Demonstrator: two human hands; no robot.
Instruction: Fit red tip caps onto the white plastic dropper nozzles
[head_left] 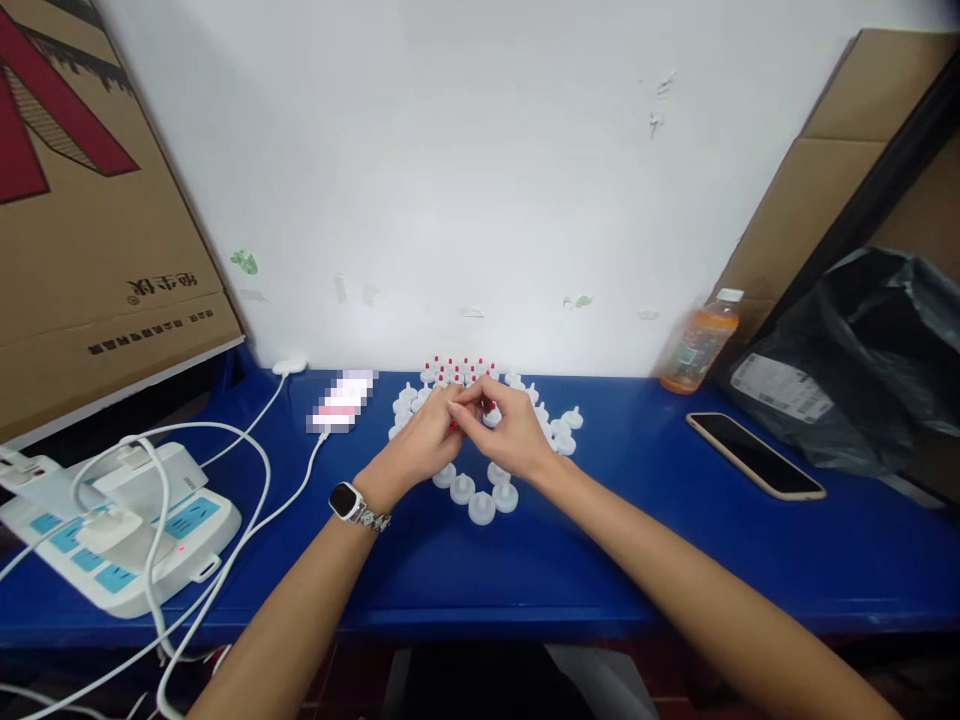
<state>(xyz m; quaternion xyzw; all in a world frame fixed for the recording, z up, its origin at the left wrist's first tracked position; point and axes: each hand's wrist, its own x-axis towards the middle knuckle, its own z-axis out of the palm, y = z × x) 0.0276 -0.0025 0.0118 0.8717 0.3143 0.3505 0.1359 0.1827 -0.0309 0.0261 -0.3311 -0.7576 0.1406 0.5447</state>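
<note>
White cap (491, 414) pinched between both hands (axis hidden), left hand (420, 445) grip, right hand (514, 432) grip closed.

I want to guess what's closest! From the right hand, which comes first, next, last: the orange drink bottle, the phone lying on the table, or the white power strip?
Measured from the right hand:
1. Orange drink bottle, to the right, standing by the wall.
2. Phone, to the right, flat on the blue table; only a little farther than the bottle.
3. White power strip, far off on the left side.

Small white plastic caps (480, 500) sit mid blue table (637, 560); white power strip (112, 540) left; black phone (754, 455), orange drink bottle (697, 345) right, bottle behind phone.
</note>
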